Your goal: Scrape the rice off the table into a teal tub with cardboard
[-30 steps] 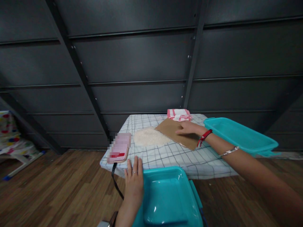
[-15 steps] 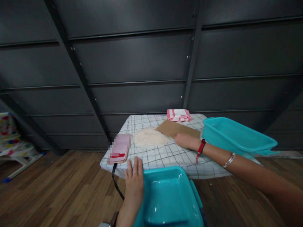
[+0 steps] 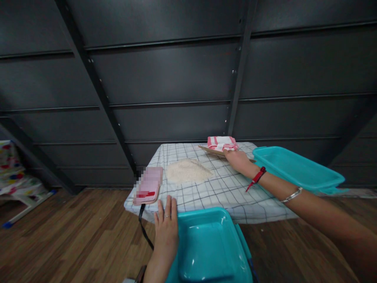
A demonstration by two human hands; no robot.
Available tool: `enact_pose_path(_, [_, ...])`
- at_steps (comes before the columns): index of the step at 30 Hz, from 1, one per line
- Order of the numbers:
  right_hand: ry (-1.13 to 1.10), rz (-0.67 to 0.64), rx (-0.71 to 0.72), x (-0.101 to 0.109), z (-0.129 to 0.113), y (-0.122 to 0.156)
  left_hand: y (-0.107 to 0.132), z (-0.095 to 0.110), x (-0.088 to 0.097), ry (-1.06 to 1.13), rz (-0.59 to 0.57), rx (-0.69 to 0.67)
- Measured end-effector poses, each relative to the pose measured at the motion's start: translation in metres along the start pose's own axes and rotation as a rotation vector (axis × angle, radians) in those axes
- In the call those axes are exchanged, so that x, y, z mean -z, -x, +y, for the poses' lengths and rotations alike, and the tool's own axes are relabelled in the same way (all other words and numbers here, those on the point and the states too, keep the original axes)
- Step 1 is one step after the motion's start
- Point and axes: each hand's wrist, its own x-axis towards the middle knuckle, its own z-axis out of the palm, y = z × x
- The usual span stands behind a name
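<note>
My right hand [image 3: 238, 160] grips a piece of brown cardboard [image 3: 214, 151], which is tipped so that mainly its edge shows. The cardboard is above the cloth, just in front of a folded pink-and-white striped towel [image 3: 221, 142]. To its left, a flat heap of pale grains [image 3: 186, 171] lies on the checked cloth [image 3: 203, 196]. Down in front, a teal plastic tub [image 3: 203, 245] stands against the near table edge. Along the tub's left rim rests my left hand [image 3: 166, 226], its fingers stretched out and its thumb hidden.
A pink phone-like object [image 3: 153, 181], partly pixelated, lies at the table's left edge, with a black strap [image 3: 143, 230] hanging down. A second teal tub [image 3: 297, 169] sits at the right end. Behind the table rises a dark panelled wall [image 3: 165, 74].
My right hand has moved away from me and slightly right. It has lifted and tilted the cardboard away from the grain heap toward the towel. My left hand stays on the tub.
</note>
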Motion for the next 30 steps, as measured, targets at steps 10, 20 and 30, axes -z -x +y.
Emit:
enact_pose_path(10, [-0.102, 0.103, 0.194, 0.006, -0.004, 0.049, 0.001, 0.000, -0.005, -0.001, 0.033, 0.048])
enact_pose_path(20, [-0.136, 0.110, 0.212, -0.007, -0.002, 0.061, 0.001, 0.010, -0.004, 0.004, 0.051, 0.077])
enact_pose_path(30, [-0.149, 0.120, 0.211, -0.011, 0.008, 0.068, -0.001, 0.012, 0.006, 0.039, -0.010, 0.053])
